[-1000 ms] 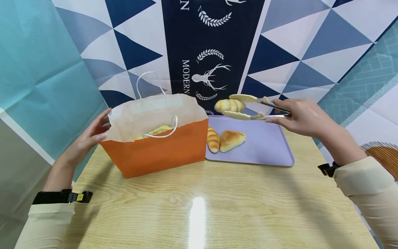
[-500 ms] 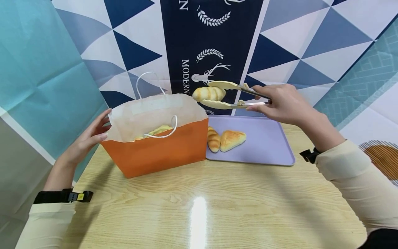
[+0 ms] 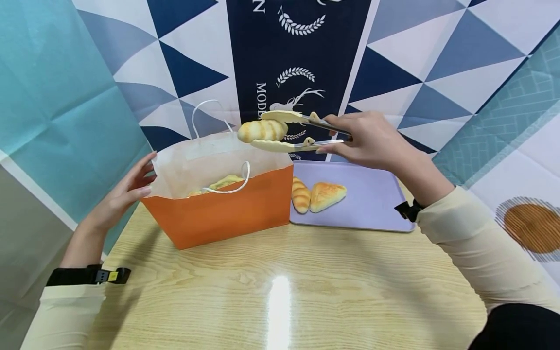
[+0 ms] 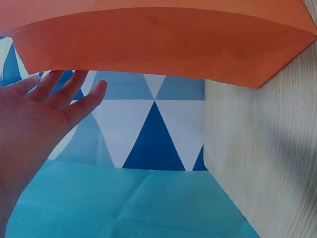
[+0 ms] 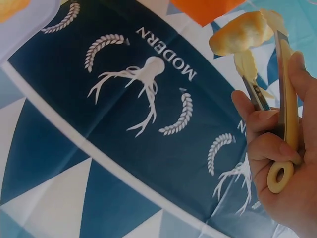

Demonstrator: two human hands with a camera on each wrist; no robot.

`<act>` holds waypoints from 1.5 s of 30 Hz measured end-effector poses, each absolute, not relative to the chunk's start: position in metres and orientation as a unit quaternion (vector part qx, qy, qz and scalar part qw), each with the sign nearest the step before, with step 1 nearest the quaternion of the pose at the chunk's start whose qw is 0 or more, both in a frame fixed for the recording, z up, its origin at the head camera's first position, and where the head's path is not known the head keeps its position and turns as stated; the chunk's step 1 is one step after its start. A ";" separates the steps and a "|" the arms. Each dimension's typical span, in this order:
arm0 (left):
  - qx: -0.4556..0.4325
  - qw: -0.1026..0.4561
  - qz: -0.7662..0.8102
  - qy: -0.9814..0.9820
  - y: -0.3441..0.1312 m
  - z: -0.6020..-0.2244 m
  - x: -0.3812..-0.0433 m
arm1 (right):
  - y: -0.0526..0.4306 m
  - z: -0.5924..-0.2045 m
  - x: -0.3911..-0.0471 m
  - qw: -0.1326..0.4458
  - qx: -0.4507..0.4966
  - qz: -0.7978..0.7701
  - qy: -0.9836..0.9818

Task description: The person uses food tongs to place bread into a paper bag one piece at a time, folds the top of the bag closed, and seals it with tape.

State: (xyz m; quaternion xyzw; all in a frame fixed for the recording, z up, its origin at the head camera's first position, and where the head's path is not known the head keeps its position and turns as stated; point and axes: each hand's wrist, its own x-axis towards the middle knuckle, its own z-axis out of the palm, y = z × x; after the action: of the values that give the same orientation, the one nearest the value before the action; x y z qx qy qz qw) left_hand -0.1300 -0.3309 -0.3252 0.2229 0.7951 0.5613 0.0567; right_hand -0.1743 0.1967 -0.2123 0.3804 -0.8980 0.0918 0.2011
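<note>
My right hand (image 3: 373,140) grips a pair of tongs (image 3: 282,116) with cream scalloped tips and metal arms. Between the tips is a pale, ridged bread roll (image 3: 261,131), held in the air over the right part of an orange paper bag (image 3: 232,221). The right wrist view also shows the bread roll (image 5: 240,33) and my fingers curled round the tongs (image 5: 286,99). At the bag's left end, my left hand (image 3: 117,200) touches the side with spread, nearly straight fingers. Inside the white-lined bag, yellowish bread (image 3: 225,183) shows; its lower part is hidden.
Right of the bag, a lilac tray (image 3: 372,204) carries a ridged long roll (image 3: 300,195) and a triangular bun (image 3: 327,196). White cord handles (image 3: 225,191) rise from the bag's mouth. Patterned cloth hangs behind the wooden table (image 3: 332,287).
My right hand has carried the tongs and bread roll leftward and up, from over the tray to over the bag. The left hand and the bag stay put.
</note>
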 end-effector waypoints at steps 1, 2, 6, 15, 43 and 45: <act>0.223 0.056 0.560 0.796 -0.331 -0.325 -0.130 | 0.194 -0.212 -0.174 0.197 0.380 0.093 -0.899; 0.222 0.056 0.560 0.796 -0.331 -0.325 -0.130 | 0.191 -0.212 -0.175 0.193 0.380 0.094 -0.900; 0.221 0.056 0.560 0.797 -0.331 -0.326 -0.130 | 0.182 -0.213 -0.175 0.178 0.377 0.092 -0.904; 0.225 0.058 0.561 0.794 -0.332 -0.325 -0.131 | 0.168 -0.215 -0.179 0.155 0.377 0.085 -0.909; 0.225 0.055 0.566 0.792 -0.333 -0.327 -0.131 | 0.159 -0.221 -0.183 0.153 0.359 0.090 -0.916; 0.224 0.054 0.565 0.792 -0.334 -0.327 -0.130 | 0.163 -0.221 -0.182 0.149 0.353 0.089 -0.919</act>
State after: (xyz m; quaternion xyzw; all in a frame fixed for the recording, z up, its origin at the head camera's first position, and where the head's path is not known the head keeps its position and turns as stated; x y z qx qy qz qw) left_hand -0.1304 -0.3339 -0.3270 0.2240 0.7925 0.5647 0.0542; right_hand -0.1820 0.1627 -0.2208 0.3528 -0.9194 0.0895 0.1494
